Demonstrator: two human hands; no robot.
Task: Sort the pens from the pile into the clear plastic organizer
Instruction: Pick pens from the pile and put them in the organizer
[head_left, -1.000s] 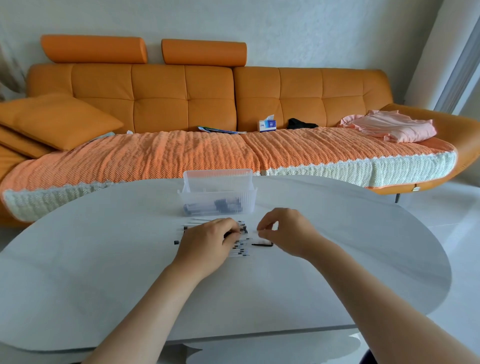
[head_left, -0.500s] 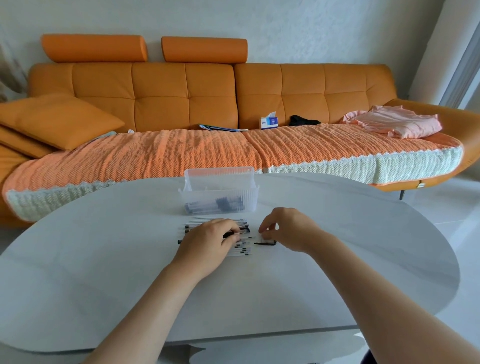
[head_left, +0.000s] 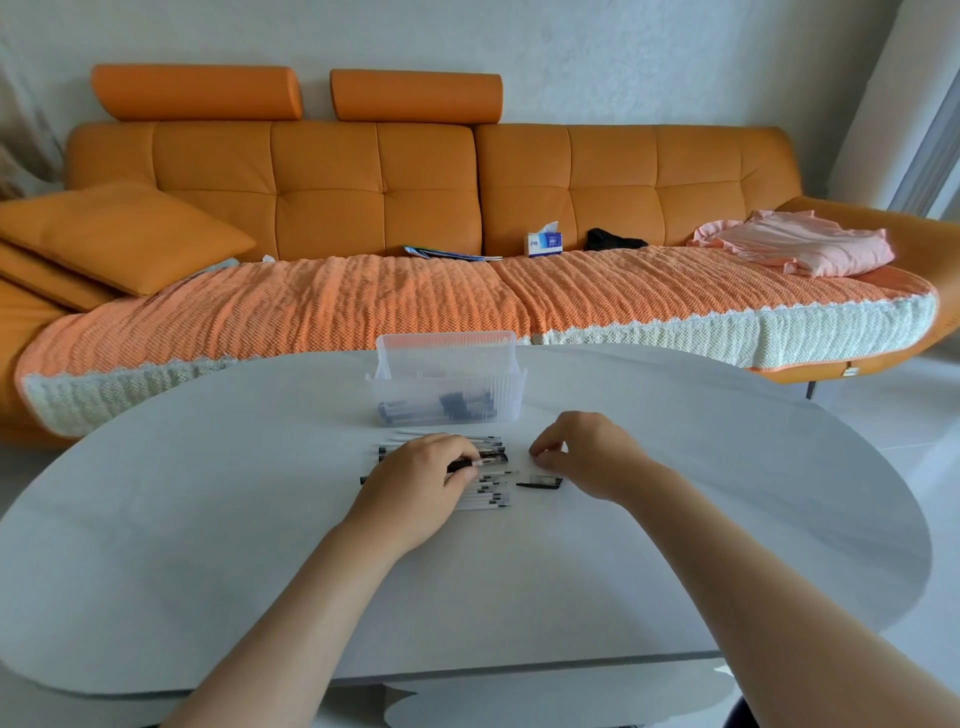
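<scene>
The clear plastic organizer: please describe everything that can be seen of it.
The clear plastic organizer is a see-through rectangular bin with ribbed walls, a back wall higher than the front one and a flared rim. It stands upright and open-topped on the white table, just beyond the pile of pens, apart from it. Dark pens lie inside, seen through the front wall. Nothing else touches it.

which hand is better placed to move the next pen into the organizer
Left. The left hand lies on the pen pile, fingers curled on a dark pen; the right hand hovers beside it.
</scene>
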